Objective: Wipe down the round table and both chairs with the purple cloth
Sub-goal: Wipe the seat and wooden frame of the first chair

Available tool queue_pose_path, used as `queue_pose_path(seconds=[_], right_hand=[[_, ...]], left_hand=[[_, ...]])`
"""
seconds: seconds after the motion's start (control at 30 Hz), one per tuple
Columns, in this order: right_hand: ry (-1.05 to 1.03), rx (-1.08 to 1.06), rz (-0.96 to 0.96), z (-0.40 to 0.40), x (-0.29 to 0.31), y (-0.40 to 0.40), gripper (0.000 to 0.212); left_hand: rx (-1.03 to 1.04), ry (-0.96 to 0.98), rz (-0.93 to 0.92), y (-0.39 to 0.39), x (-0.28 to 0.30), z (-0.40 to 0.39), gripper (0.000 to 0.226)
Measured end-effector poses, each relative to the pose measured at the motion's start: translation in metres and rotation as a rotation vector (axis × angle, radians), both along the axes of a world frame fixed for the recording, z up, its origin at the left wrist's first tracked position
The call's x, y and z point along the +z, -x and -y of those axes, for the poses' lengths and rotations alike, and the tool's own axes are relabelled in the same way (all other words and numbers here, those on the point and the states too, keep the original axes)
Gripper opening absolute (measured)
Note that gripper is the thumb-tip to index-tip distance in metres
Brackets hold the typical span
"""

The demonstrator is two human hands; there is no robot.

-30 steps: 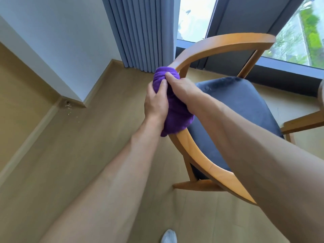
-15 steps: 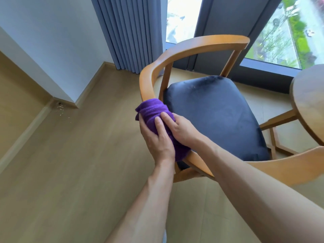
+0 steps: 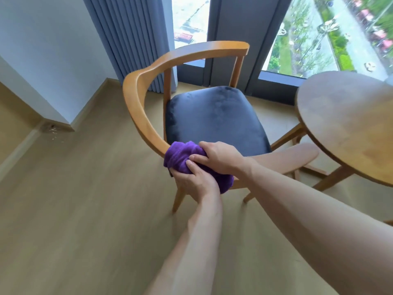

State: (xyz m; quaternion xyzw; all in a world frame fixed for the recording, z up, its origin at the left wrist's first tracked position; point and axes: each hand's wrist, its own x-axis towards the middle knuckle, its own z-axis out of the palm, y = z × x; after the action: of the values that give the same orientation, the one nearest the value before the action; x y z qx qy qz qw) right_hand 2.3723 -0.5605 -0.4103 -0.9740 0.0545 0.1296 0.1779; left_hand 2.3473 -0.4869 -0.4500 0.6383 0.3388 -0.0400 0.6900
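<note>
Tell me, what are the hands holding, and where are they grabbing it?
Both hands, left and right, grip the bunched purple cloth around its middle, wrapped over the chair's wooden rail.

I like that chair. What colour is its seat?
Dark blue seat cushion, on a light wooden frame; head view.

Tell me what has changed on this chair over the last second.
The purple cloth, gripped by both the left hand and right hand, has slid along the chair's curved wooden rail from near the backrest bend toward the near armrest end. Both hands keep their grip; the chair and round table look unmoved.
</note>
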Motion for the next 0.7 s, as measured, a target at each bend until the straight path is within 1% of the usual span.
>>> queue_pose_path(seconds=[0.07,0.17,0.33,0.43,0.5,0.57,0.63,0.7], right_hand=[[0.015,0.000,0.039,0.015,0.001,0.021,0.045],[0.033,0.041,0.087,0.047,0.001,0.048,0.042],[0.007,0.151,0.135,0.103,0.002,0.074,0.042],[0.022,0.202,0.153,0.144,0.000,0.085,0.042],[0.029,0.208,0.148,0.179,-0.001,0.092,0.044],[0.006,0.197,0.153,0.215,-0.001,0.103,0.045],[-0.082,0.160,0.171,0.254,0.000,0.117,0.044],[-0.207,0.043,0.191,0.296,-0.001,0.139,0.040]], left_hand=[[0.039,-0.003,-0.097,0.016,0.006,0.021,0.059],[0.087,0.094,-0.212,0.043,0.013,0.055,0.063],[0.156,0.258,-0.284,0.079,0.021,0.109,0.064],[0.199,0.419,-0.317,0.095,0.032,0.151,0.052],[0.199,0.486,-0.318,0.107,0.036,0.182,0.035],[0.181,0.499,-0.329,0.118,0.040,0.214,0.016],[0.145,0.507,-0.318,0.128,0.044,0.252,0.013],[0.075,0.496,-0.281,0.143,0.046,0.293,0.013]])
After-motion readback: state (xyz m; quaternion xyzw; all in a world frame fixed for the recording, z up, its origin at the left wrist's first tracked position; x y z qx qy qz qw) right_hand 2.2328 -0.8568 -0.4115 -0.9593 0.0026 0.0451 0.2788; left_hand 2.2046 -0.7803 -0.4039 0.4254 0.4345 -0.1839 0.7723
